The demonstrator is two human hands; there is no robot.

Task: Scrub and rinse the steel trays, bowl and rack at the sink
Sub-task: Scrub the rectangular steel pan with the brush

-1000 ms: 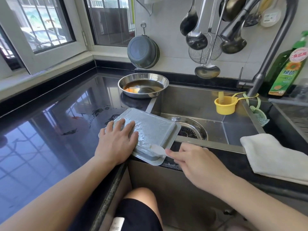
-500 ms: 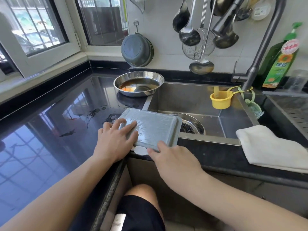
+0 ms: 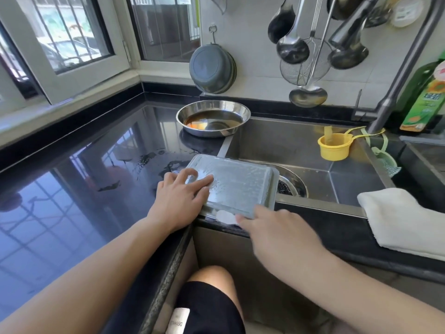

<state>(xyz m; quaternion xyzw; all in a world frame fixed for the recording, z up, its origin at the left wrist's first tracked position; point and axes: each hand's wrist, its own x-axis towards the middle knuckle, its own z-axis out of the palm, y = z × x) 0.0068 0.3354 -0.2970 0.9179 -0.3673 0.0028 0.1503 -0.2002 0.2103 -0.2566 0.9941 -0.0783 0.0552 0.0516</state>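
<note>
Around the grey steel sink (image 3: pixel 301 145), the countertop (image 3: pixel 72 201) is glossy black with blue-white window reflections, and at the sink's near-left corner lies a pale grey-blue tray (image 3: pixel 237 183) with a wet, rippled sheen and a white patch at its near edge. Behind the sink's left rim sits a silver bowl (image 3: pixel 213 116) holding brown liquid with orange bits, and above it hangs a dull slate-grey pan (image 3: pixel 212 68) on a white tiled wall. Inside the sink's right side hangs a yellow cup (image 3: pixel 333 148), a white cloth (image 3: pixel 404 218) lies on its near-right edge, and a green bottle (image 3: pixel 426 97) with a yellow-orange sunflower label stands behind its right end.
</note>
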